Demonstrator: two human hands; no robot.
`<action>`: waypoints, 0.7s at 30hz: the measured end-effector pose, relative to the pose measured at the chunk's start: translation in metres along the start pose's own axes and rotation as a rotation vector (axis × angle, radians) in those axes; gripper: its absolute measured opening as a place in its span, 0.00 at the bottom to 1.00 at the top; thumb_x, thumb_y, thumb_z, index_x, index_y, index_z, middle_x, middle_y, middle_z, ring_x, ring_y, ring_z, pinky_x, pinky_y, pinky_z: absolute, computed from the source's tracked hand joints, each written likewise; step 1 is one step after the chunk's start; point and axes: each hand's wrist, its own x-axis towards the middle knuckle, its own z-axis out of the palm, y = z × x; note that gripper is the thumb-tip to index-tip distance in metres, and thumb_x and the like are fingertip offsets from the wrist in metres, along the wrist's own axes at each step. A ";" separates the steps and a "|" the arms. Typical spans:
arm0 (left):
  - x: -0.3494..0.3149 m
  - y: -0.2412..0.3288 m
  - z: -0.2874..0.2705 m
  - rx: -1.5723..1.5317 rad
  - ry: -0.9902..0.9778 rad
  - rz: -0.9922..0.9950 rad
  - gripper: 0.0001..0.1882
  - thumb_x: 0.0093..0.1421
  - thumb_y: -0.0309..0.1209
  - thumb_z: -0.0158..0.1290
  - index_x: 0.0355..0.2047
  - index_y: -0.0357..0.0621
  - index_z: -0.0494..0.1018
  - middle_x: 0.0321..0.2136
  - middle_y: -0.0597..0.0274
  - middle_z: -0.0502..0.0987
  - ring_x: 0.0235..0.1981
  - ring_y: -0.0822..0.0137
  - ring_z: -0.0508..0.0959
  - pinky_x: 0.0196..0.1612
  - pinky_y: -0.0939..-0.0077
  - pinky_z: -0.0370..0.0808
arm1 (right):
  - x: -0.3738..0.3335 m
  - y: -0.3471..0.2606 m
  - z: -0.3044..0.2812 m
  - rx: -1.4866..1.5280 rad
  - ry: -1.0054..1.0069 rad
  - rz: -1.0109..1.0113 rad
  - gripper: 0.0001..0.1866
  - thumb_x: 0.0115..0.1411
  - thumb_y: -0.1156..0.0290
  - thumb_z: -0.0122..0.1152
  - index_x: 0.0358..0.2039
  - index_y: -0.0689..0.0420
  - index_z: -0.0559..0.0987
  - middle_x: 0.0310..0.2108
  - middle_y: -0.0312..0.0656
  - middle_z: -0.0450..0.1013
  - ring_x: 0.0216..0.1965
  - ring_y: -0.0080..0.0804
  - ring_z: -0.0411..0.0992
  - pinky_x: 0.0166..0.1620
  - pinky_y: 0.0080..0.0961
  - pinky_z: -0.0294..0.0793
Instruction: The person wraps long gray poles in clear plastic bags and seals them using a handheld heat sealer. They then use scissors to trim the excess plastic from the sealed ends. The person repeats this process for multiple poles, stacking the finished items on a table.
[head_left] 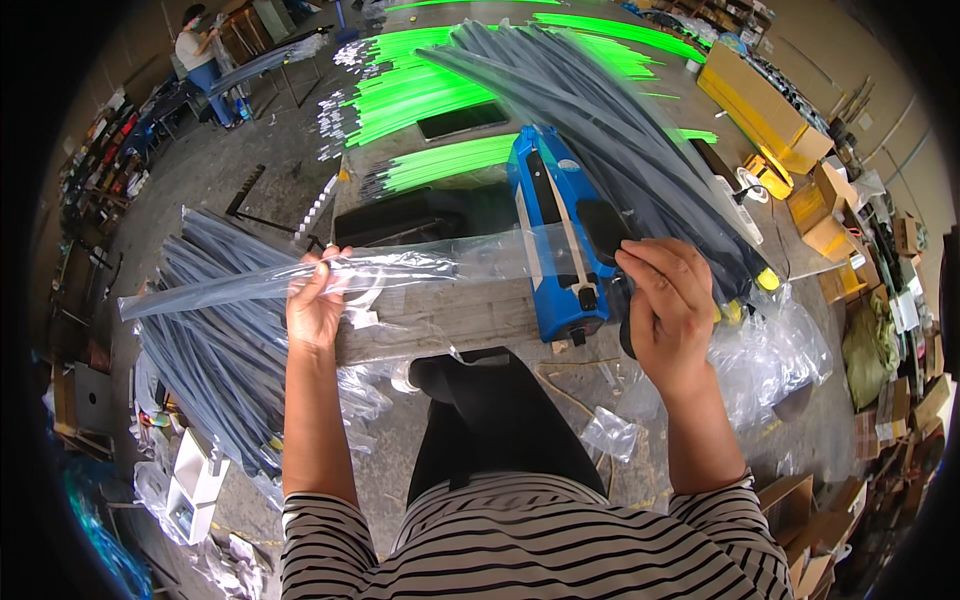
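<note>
My left hand (316, 305) pinches a long clear plastic sleeve (420, 266) between thumb and fingers. To the left of this hand, the sleeve's end lies over a bundle of grey plastic-wrapped strips (200, 340). Its other end stretches right, across a blue bag sealer (550, 230) on the workbench. With fingers curled, my right hand (675, 305) grips the edge of the sealer's black handle (604, 232). The palm side of that hand is partly hidden.
Bright green rods (430, 95) and a second pile of grey wrapped strips (600, 120) cover the far bench. A dark flat rectangular thing (463, 121) lies among the rods. Right: a cardboard box (755, 100) and a yellow tool (768, 176). Another person (205, 65) stands far left.
</note>
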 end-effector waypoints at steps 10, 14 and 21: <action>0.003 -0.001 -0.003 -0.014 -0.018 -0.008 0.06 0.49 0.20 0.52 0.28 0.40 0.68 0.35 0.53 0.72 0.43 0.54 0.70 0.45 0.66 0.70 | -0.035 0.005 0.030 0.051 0.124 0.000 0.10 0.36 0.85 0.52 0.22 0.59 0.75 0.27 0.37 0.71 0.30 0.33 0.70 0.42 0.34 0.65; 0.002 0.000 -0.004 -0.026 -0.042 -0.010 0.06 0.50 0.20 0.52 0.28 0.40 0.68 0.35 0.53 0.72 0.44 0.54 0.70 0.46 0.65 0.69 | -0.038 0.001 0.035 0.021 0.151 0.025 0.10 0.36 0.86 0.53 0.21 0.58 0.75 0.26 0.37 0.71 0.30 0.32 0.70 0.42 0.34 0.65; 0.001 0.001 -0.006 -0.007 -0.028 -0.007 0.06 0.49 0.20 0.52 0.28 0.40 0.68 0.35 0.53 0.72 0.44 0.53 0.70 0.46 0.64 0.69 | -0.039 0.000 0.035 0.022 0.161 0.031 0.10 0.36 0.86 0.53 0.21 0.58 0.75 0.26 0.36 0.71 0.30 0.31 0.70 0.43 0.34 0.64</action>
